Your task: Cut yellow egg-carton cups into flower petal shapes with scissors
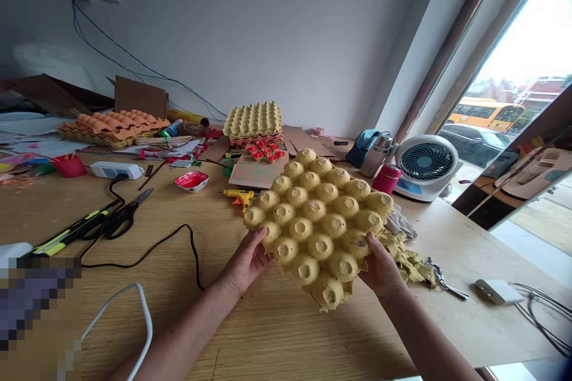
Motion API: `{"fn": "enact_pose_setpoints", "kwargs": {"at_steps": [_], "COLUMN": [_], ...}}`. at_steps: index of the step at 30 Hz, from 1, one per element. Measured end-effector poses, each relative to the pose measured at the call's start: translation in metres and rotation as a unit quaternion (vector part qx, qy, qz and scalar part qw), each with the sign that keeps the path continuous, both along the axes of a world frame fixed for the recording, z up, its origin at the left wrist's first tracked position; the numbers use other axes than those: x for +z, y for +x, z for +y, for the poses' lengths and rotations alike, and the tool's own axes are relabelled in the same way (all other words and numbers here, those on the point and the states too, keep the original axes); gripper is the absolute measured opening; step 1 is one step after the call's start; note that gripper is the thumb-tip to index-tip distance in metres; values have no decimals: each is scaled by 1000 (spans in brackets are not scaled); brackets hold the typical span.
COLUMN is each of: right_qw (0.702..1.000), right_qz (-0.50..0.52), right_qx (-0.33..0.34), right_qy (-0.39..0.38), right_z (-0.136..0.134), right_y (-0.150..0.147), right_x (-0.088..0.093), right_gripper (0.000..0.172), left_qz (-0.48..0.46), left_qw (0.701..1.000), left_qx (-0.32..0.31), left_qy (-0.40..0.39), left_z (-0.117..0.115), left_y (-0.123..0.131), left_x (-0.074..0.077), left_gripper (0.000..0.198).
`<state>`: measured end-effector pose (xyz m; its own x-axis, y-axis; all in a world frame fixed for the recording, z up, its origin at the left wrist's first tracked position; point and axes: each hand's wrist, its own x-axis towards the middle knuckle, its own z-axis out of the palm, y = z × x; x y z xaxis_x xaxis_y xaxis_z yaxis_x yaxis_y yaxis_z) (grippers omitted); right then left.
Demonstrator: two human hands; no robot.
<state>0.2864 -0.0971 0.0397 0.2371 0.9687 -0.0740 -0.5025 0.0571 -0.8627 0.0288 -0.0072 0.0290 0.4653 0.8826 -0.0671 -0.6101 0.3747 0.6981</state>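
Observation:
A yellow pulp egg tray is held up above the wooden table, tilted, with its rounded cup bottoms facing me. My left hand grips its left lower edge, thumb on the near face and fingers behind. On the right edge, my right hand pinches the tray the same way. Torn yellow tray scraps lie just beyond my right hand. Behind the tray, a yellow glue gun rests near a cardboard sheet carrying red flower-like pieces.
Stacked egg trays stand at the back, yellow and orange. Left are black scissors, a power strip, a red-lined bowl and a black cable. Right are a fan, a red bottle and a charger.

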Motion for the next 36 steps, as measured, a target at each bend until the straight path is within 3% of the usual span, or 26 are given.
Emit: {"fn": "enact_pose_setpoints", "kwargs": {"at_steps": [3,8,13,20,27,36], "right_qw": [998,997,996,997,997,996], "right_qz": [32,32,27,18,28,46], "right_qx": [-52,-71,-79,-71,-60,-55], "right_qy": [-4,23,32,38,42,60], "right_z": [8,4,-1,-4,-8,-13], "right_y": [-3,4,14,10,7,6], "right_x": [-7,-11,-11,-9,-9,-9], "right_gripper": [48,44,42,41,42,44], "left_qz": [1,17,47,176,230,279], "left_qw": [999,996,993,978,960,946], "left_qx": [-23,-54,-38,28,56,41], "left_qy": [33,68,105,110,149,159], "left_z": [5,14,16,11,7,6], "left_y": [-4,-10,-11,-9,-2,0], "left_x": [-2,-3,2,13,5,2], "left_gripper": [55,56,59,59,51,50]}}
